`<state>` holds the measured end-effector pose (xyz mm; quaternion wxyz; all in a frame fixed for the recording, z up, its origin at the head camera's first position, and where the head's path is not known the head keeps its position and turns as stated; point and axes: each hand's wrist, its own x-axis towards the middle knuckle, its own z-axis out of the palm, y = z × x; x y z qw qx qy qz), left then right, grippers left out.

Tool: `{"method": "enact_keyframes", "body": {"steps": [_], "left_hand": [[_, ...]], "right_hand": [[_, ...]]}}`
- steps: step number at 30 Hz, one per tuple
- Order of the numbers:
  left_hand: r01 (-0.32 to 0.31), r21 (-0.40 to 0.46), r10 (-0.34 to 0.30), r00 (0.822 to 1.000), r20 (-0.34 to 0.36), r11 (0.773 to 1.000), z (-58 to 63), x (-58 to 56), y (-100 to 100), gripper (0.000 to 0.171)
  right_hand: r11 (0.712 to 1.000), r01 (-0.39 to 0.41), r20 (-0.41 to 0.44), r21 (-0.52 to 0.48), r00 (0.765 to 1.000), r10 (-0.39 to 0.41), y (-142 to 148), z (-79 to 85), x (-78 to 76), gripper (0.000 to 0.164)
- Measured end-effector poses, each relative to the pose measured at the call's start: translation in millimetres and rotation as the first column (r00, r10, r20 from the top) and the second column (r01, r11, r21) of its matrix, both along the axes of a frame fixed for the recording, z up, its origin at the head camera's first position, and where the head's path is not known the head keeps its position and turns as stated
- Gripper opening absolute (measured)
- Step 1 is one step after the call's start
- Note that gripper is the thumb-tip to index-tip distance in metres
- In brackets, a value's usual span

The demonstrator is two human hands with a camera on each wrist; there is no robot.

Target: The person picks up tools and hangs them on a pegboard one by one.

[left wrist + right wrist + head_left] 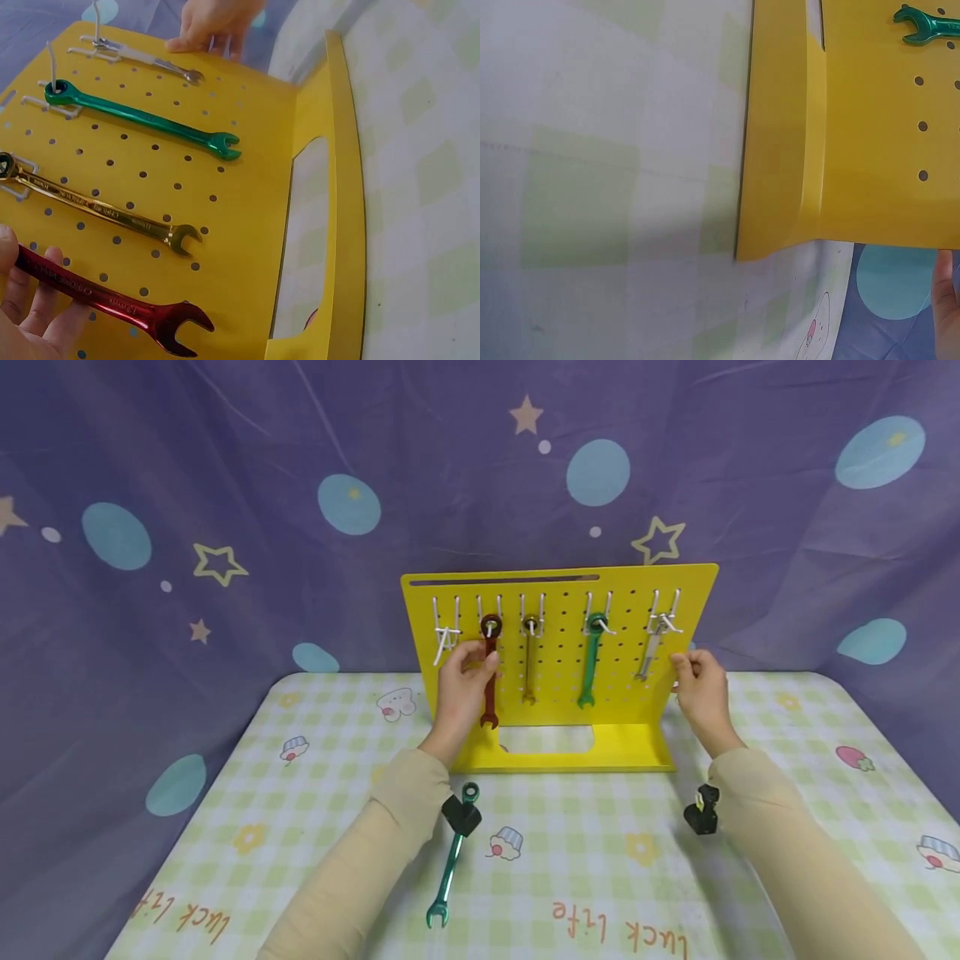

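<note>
A yellow pegboard stand point(626, 702) stands on the table with wrenches hanging from its white hooks. My left hand point(459, 693) pinches the shaft of a red combination wrench point(490, 689), thumb in front and fingers behind. The ring end of that wrench is on a hook, and its open end points down. To its right hang a gold wrench point(529, 664), a green wrench point(590, 664) and a smaller silver wrench point(650, 652). At the board's right edge, my right hand point(702, 697) grips the rim between thumb and fingers; only part of this hand point(946, 307) shows in the right wrist view.
Another green wrench point(450, 868) lies on the checked tablecloth point(585, 835) in front of the stand, partly behind the black camera point(461, 816) on my left wrist. The leftmost hook point(446, 639) bears no wrench. A purple patterned curtain point(465, 435) hangs behind.
</note>
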<state>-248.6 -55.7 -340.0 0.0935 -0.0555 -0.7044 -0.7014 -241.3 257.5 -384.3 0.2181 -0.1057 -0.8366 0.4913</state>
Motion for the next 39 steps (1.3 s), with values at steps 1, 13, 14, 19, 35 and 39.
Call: {"method": "enact_keyframes", "body": {"steps": [1,13,14,19,35,39], "left_hand": [[0.000,0.001,0.000,1.000,0.001,1.000,-0.4,-0.4,0,0.024],[-0.011,-0.044,0.013,0.998,0.057,0.999,-3.0,-1.6,-2,0.024],[-0.012,-0.053,0.016,0.998,0.064,0.999,-2.6,-1.6,-2,0.025],[-0.016,-0.116,0.026,0.996,0.085,0.993,-4.1,-1.6,-6,0.027],[0.044,-0.140,-0.019,0.985,0.172,0.989,-4.6,15.0,-17,0.031],[0.076,-0.191,-0.043,0.984,0.175,0.979,-5.4,20.9,-22,0.032]], "right_hand": [[1.000,-0.001,0.002,0.001,1.000,0.001,0,-0.2,0.3,0.037],[1.000,0.012,0.008,0.007,1.000,-0.013,-1,-4.1,3.1,0.039],[1.000,0.014,0.007,0.007,1.000,-0.014,-1,-4.4,3.1,0.039],[1.000,0.018,0.016,-0.005,1.000,-0.018,-1,-5.8,2.5,0.038],[1.000,0.005,-0.003,-0.005,1.000,-0.005,-3,-2.8,0.7,0.040],[1.000,0.008,0.001,-0.001,1.000,-0.008,-1,-0.3,1.5,0.042]]}}
